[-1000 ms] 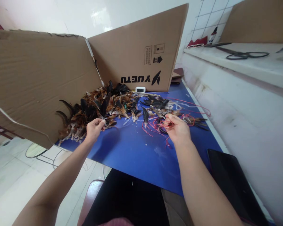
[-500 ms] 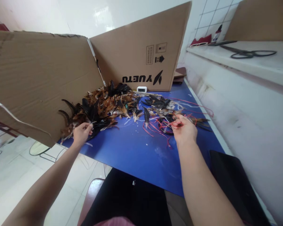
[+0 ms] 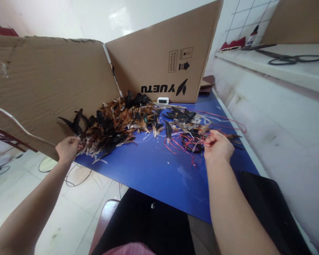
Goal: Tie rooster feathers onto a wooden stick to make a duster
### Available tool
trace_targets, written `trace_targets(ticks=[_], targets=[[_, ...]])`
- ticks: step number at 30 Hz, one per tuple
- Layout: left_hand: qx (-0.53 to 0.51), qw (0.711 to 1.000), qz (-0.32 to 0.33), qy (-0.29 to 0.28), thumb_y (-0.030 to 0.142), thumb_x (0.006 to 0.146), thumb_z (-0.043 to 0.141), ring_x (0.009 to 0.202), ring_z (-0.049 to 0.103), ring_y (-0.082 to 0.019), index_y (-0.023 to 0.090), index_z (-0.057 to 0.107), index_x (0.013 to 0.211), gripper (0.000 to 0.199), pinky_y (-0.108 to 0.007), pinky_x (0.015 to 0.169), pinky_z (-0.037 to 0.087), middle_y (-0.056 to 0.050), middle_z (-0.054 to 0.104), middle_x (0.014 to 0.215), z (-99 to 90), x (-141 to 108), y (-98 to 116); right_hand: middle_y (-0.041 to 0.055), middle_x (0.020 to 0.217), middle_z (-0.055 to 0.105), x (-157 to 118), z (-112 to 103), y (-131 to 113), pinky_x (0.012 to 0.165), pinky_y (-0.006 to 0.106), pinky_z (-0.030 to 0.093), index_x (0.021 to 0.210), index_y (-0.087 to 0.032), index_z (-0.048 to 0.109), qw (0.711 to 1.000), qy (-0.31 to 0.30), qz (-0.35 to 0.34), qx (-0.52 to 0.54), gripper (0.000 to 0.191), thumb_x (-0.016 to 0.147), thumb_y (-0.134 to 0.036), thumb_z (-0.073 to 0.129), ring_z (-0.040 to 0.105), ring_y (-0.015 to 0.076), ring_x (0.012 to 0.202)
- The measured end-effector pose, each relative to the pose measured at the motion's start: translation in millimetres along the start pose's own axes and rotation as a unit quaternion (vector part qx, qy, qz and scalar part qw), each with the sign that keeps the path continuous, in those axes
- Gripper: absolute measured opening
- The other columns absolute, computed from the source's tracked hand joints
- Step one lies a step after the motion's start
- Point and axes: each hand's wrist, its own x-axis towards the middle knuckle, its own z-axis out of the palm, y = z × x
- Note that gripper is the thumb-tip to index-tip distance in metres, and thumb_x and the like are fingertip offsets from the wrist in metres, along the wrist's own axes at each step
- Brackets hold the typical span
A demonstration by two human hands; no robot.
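Observation:
At the left end of the feather pile [image 3: 117,120] is my left hand [image 3: 67,148], its fingers closed in a pinch. Curved black feathers [image 3: 76,124] rise from those fingertips; their lower ends are partly covered. My right hand [image 3: 218,146] is closed too, pinching red string [image 3: 187,140] at the right side of the blue table [image 3: 159,177]. The strings lie tangled to the left of the fingers. Behind them rests a smaller bunch of black and grey feathers [image 3: 182,117]. A single dark feather [image 3: 168,131] lies between the two heaps.
Cardboard panels [image 3: 159,60] stand along the back and left of the table. A small white digital display [image 3: 163,101] sits at the back. A black flat object [image 3: 271,209] lies at the right edge. Scissors [image 3: 295,59] rest on the ledge [image 3: 255,71].
My left hand has moved left and slightly up, to the pile's end, and the black feathers there have shifted. My right hand stays by the red string. The view has shifted slightly.

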Motion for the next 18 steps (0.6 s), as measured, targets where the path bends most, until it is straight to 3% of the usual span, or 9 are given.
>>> trace_targets(ticks=[3,6,9,12,18], targets=[[-0.046,0.999,-0.001,-0.007,0.038,0.08,0.051,0.053,0.058,-0.012,0.014,0.06,0.089,0.028,-0.022,0.053,0.05,0.002,0.06,0.056,-5.6,-6,-1,-0.0084,0.036,0.04,0,0,3,0.031,0.012,0.028,0.059,-0.015,0.059,0.999,0.015,-0.013,-0.045,0.011,0.064,-0.008,0.053,0.036,0.0034,0.033],[-0.068,0.996,0.032,-0.045,0.043,0.073,0.06,0.058,0.061,-0.014,0.018,0.064,0.09,0.03,-0.022,0.057,0.05,0.002,0.064,0.062,0.8,-25,11,-0.0077,0.039,0.045,-4,1,7,0.031,0.012,0.029,0.062,-0.016,0.062,0.995,-0.007,-0.011,-0.101,0.008,0.06,-0.009,0.058,0.039,0.0037,0.035],[-0.005,0.987,0.137,-0.079,0.045,0.072,0.061,0.066,0.064,-0.017,0.02,0.068,0.083,0.028,-0.023,0.061,0.048,-0.001,0.068,0.067,13.9,-45,30,-0.0067,0.043,0.05,-7,1,10,0.031,0.011,0.031,0.066,-0.016,0.064,0.991,-0.028,-0.007,-0.131,0.011,0.059,-0.009,0.06,0.042,0.0037,0.037],[0.039,0.974,0.199,-0.097,0.042,0.074,0.057,0.067,0.064,-0.018,0.021,0.069,0.08,0.025,-0.024,0.064,0.046,-0.002,0.069,0.071,27.9,-56,40,-0.0064,0.045,0.051,-7,0,12,0.03,0.011,0.031,0.067,-0.015,0.064,0.989,-0.03,-0.015,-0.146,0.013,0.058,-0.007,0.059,0.043,0.0038,0.037],[0.078,0.964,0.217,-0.13,0.036,0.073,0.057,0.066,0.063,-0.018,0.022,0.068,0.08,0.019,-0.023,0.063,0.044,-0.003,0.069,0.071,47.6,-49,30,-0.0058,0.045,0.052,-4,-2,13,0.03,0.012,0.032,0.069,-0.014,0.064,0.985,-0.033,-0.003,-0.17,0.013,0.06,-0.007,0.059,0.042,0.0042,0.036]])
